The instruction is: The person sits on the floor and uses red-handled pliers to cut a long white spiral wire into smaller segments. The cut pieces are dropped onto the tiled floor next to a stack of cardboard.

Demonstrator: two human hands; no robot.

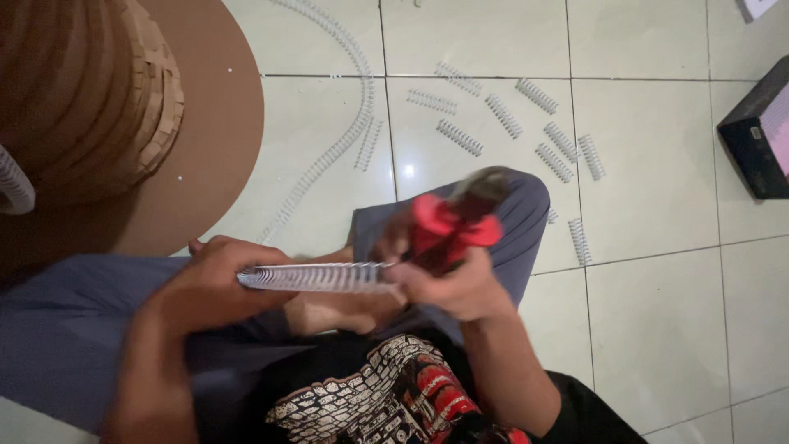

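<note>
- The tiled floor [657, 312] beyond the fingers carries the finished share: about ten short cut spiral pieces [503, 115] lie scattered well past the right hand, so I judge a good part of the cutting done.
- A big spool [90, 99] of coiled binding stands beyond the left hand, and it looks well stocked (much could remain).
- A long uncut coil strip [345, 123] curves across the floor between the spool and the cut pieces.
- The left hand [209, 284] has its fingers closed around one end of a spiral coil length [316, 277], held level over the lap.
- The right hand [456, 284] grips red-handled cutters [448, 226] at the coil's other end; blur hides whether the blades have bitten.
- A dark box [760, 131] sits far right of the right fingers.
</note>
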